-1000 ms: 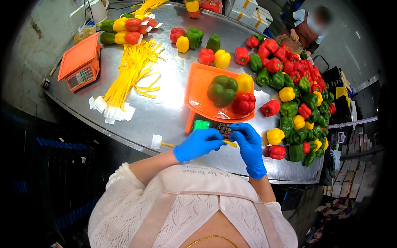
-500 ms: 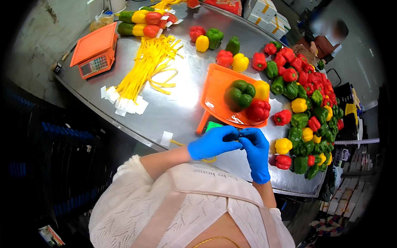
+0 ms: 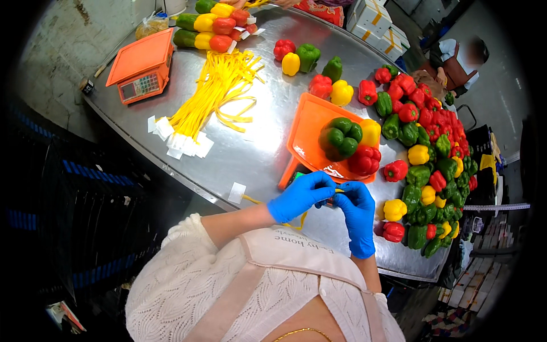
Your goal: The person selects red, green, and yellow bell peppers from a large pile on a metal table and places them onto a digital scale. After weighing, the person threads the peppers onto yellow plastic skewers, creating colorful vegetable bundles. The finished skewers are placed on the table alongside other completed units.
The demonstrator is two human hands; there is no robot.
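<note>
Both my blue-gloved hands meet at the near edge of an orange-trayed scale [image 3: 302, 125]. Fingers of my left hand [image 3: 299, 198] are pinched on a yellow strap [image 3: 303, 219], whose white tag [image 3: 237, 192] lies on the metal table to the left. The fingertips of my right hand [image 3: 358, 219] close on the same strap, a short yellow bit of which shows between the hands. On the tray sit a green pepper [image 3: 341, 138], a yellow pepper [image 3: 370, 132] and a red pepper [image 3: 364, 160], touching one another. My hands partly hide the scale's display.
A bundle of yellow straps [image 3: 213, 94] with white tags lies left of the tray. Beyond it are packed three-colour pepper rows [image 3: 213, 24] and another orange scale [image 3: 142, 65]. Loose peppers [image 3: 430, 165] are heaped at right. A person [image 3: 456, 62] is at the far right.
The whole view has shifted slightly. My fingers have parted a little, showing the yellow strap between them. Another person's hand has come in by the packed peppers at the top.
</note>
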